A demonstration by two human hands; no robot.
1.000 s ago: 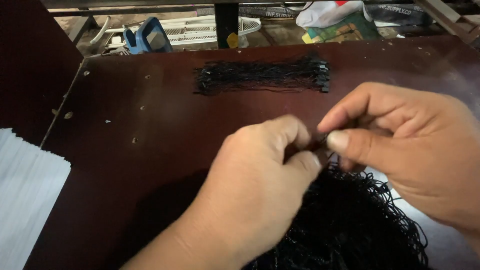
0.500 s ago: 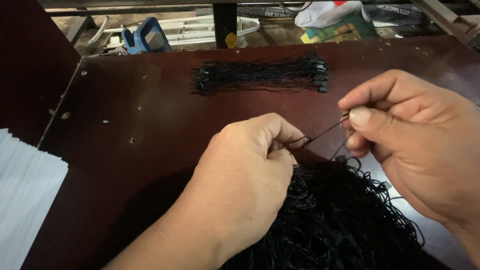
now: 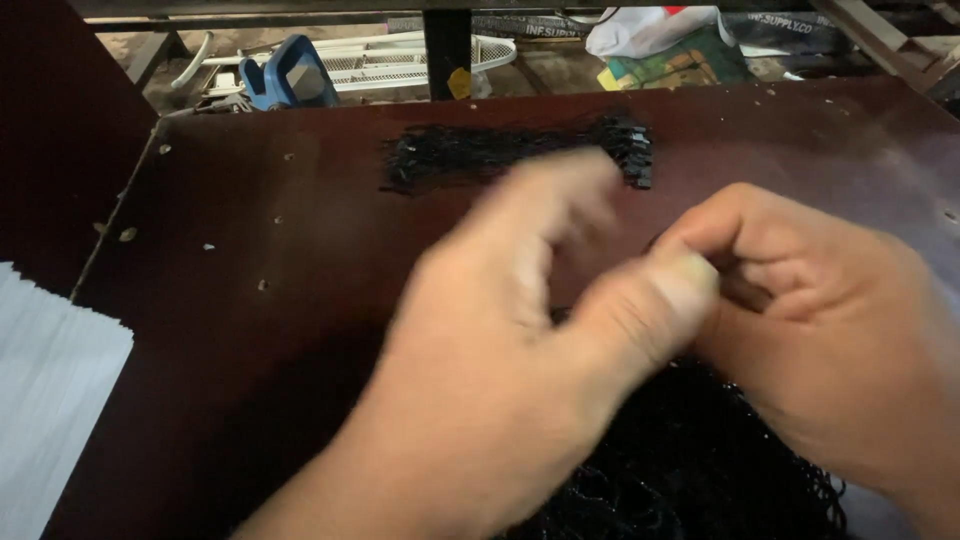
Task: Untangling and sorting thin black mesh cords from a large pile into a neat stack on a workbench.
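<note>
My left hand (image 3: 500, 340) is blurred with motion, its fingers curled and its thumb pressed against my right hand (image 3: 820, 320). The right hand's fingers are pinched together. The two hands meet over a tangled pile of thin black cords (image 3: 690, 470) at the near right of the dark red-brown table (image 3: 250, 230). The single cord they pinch is hidden between the fingers. A neat flat bundle of the same black cords (image 3: 470, 155) lies across the far middle of the table, just beyond my left fingers.
A stack of white sheets (image 3: 50, 400) sits off the table's left edge. Beyond the far edge lie a blue object (image 3: 285, 75), a white wire rack (image 3: 400, 55) and a white bag (image 3: 660, 30). Small holes dot the tabletop.
The hands had drawn apart with a thin black cord stretched between them. Now they have come back together, and my left hand has swung up and away from me, blurred.
</note>
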